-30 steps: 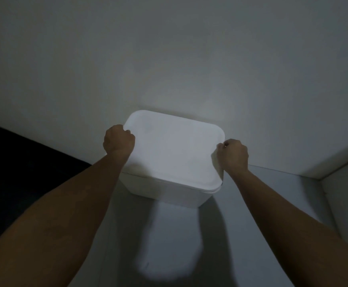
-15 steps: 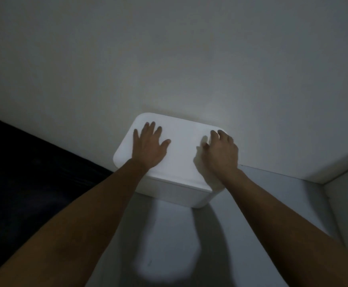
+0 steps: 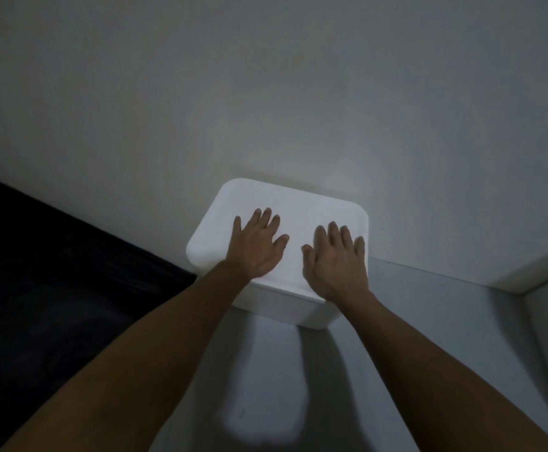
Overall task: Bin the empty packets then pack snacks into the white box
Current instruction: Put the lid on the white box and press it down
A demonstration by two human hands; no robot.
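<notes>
The white box stands on a grey surface against the pale wall, with its white lid on top. My left hand lies flat on the left half of the lid, fingers straight and spread. My right hand lies flat on the right half, fingers straight, pointing toward the wall. What the box holds is hidden under the lid. No snacks or packets are in view.
The pale wall rises directly behind the box. A dark area fills the left side beyond the grey surface. A white ledge or panel borders the surface at the right.
One second ago both hands gripped the lid's left and right edges. They have since moved onto the top of the lid and flattened; the box sits a little further left in view.
</notes>
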